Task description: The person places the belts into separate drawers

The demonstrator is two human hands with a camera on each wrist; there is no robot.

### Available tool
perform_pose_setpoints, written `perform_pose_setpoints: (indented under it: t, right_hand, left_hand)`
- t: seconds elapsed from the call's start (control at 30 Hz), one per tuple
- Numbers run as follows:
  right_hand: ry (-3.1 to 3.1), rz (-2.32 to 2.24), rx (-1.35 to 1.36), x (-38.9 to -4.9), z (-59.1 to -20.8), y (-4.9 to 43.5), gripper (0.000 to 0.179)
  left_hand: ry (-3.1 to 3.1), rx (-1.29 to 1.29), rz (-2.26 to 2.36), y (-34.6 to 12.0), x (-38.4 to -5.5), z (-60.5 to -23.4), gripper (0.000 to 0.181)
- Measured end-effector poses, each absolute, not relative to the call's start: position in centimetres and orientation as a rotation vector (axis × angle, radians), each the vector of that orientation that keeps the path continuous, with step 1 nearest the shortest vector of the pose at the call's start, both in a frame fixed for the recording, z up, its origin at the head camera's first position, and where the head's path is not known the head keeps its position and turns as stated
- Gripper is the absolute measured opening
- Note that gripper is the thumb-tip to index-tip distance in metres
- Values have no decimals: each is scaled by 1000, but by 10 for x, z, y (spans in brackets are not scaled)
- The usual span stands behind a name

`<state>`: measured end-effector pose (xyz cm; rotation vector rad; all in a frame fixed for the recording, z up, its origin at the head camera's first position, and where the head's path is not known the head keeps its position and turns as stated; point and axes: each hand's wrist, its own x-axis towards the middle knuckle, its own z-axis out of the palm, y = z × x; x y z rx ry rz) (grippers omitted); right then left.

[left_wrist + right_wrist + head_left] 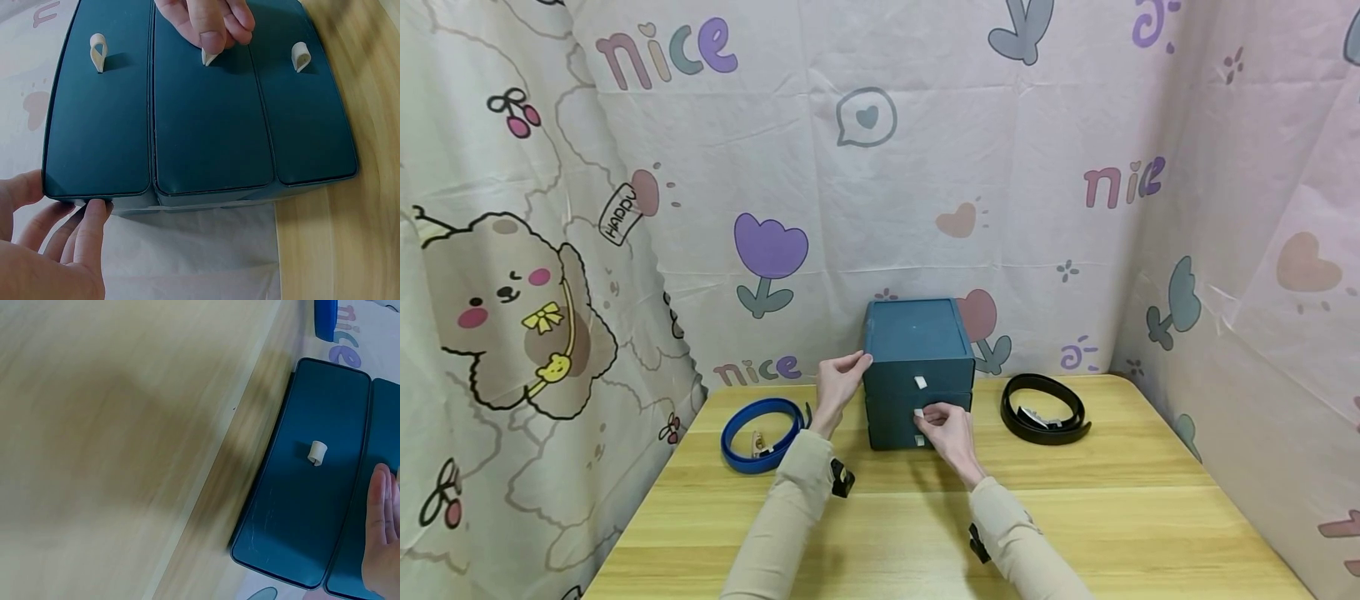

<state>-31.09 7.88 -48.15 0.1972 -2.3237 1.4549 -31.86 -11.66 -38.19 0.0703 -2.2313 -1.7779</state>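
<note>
A dark teal three-drawer box (917,329) stands at the back of the table, with white pull tabs on its drawers. My left hand (838,385) touches its upper left corner; in the left wrist view the thumb lies by the top edge and the fairly straight fingers rest against the side. My right hand (950,429) pinches the middle drawer's pull tab (209,57) between thumb and fingers. Above and below it, the top tab (98,53) and bottom tab (300,56) hang free. All drawers look closed. Only part of the right hand shows in its wrist view.
Left of the box lies a coiled blue belt (733,454), partly behind the left forearm. A coiled black belt (1045,433) with a silver buckle lies to the right. The wooden table (895,533) meets a printed cloth backdrop (880,208) behind the box.
</note>
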Motion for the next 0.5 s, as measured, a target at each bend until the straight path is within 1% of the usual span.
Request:
perform_pose_setpoints:
  t: [0.5]
  right_hand:
    - [-2341, 1490, 236, -304, -480, 82, 12]
  left_hand:
    - [-2230, 73, -1793, -117, -317, -381, 38]
